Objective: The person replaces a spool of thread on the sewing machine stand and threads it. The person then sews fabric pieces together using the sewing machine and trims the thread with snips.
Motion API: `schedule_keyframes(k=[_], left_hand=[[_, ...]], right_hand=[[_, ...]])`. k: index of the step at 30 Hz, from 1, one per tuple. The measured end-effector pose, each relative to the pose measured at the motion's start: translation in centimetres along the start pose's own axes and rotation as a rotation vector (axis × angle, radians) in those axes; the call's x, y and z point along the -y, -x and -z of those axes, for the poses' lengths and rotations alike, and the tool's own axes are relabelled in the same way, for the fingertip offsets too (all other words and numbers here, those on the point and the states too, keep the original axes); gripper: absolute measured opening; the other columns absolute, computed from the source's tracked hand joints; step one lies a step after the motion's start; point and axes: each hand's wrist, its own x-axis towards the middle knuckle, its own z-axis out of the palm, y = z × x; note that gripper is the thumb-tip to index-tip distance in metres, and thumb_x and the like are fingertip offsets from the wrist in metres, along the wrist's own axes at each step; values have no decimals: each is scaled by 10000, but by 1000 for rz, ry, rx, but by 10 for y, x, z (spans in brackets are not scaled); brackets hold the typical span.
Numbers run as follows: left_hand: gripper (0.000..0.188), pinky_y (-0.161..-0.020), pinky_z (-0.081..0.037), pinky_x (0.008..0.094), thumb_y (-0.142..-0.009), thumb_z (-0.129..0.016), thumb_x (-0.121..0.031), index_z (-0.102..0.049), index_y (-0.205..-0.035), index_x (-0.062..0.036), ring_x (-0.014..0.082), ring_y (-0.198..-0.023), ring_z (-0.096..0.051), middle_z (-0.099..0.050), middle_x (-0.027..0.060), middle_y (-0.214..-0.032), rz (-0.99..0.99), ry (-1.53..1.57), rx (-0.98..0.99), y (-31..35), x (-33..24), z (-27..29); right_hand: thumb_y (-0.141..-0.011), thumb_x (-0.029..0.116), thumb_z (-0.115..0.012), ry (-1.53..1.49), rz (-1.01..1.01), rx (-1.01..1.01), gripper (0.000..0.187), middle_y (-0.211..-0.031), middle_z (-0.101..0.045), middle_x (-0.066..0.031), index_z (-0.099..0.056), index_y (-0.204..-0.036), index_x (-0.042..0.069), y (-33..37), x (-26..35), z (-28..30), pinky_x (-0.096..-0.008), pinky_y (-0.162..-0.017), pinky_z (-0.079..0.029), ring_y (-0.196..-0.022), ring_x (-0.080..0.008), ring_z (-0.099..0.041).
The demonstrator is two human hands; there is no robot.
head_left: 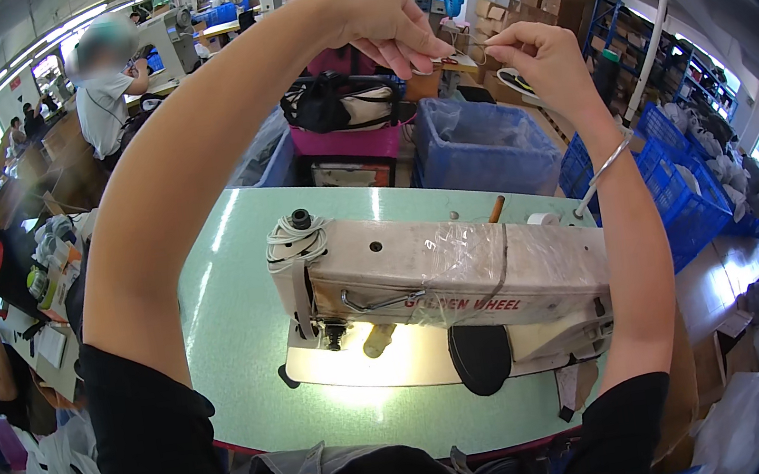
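Observation:
Both my hands are raised above and beyond a white industrial sewing machine (439, 253). My left hand (386, 30) pinches with thumb and forefinger, its other fingers curled loosely. Facing it a short gap away, my right hand (543, 62) also pinches. Whatever lies between the fingertips is too fine to make out. A small looped item (515, 80), dark with a pale edge, hangs against my right palm. Under the machine arm, a lamp lights the needle area. A black oval piece (482, 358) lies at the front of the machine bed.
The machine stands on a pale green table (234, 294). White cord (295, 238) is wound on its left end. Beyond the table are a blue crate (483, 151) and a pink bin (348, 140). A lamp pole (651, 38) rises at right. A person (103, 105) stands far left.

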Motion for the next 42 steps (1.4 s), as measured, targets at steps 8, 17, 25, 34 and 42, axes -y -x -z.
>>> schedule_keyframes(k=[8,17,25,34,42], left_hand=[[319,-676,-599,293,-993,-569,-345,-612,-1079,-41,181,-833,-723,-705,105,-1119,-125,577,-213,-34,-2,-27],[351,-744,-575,299,-1035,-456,-313,-565,-1123,9,209,-706,-713,-713,147,-1028,-135,414,-36,-58,-11,-51],[394,-771,-572,294,-1035,-416,-348,-598,-1128,-11,195,-834,-713,-707,108,-1003,-230,370,136,-54,-8,-46],[219,-756,-506,292,-866,-748,-234,-709,-805,-28,156,-824,-624,-642,45,-943,-644,-272,-125,-51,-7,-55],[217,-755,-492,297,-799,-795,-229,-716,-753,-32,161,-851,-608,-612,30,-935,-786,-351,-194,-49,-10,-58]], right_hand=[[-826,142,-708,119,-7,47,132,-796,-700,-74,-741,-920,56,5,-1,1,-323,-659,-493,-701,-194,-635],[-893,99,-693,-179,-130,100,124,-758,-652,2,-696,-962,-4,-11,-13,14,-215,-646,-470,-687,-77,-575],[-880,253,-722,-467,-205,382,189,-721,-605,17,-671,-861,72,-8,-18,32,-182,-507,-355,-598,-33,-498],[-814,148,-758,-564,-293,420,163,-719,-613,-6,-632,-779,51,-5,-27,38,-184,-484,-308,-554,-27,-438],[-827,61,-730,-508,-190,194,109,-869,-684,-52,-633,-805,18,8,-21,30,-194,-639,-461,-694,-45,-563]])
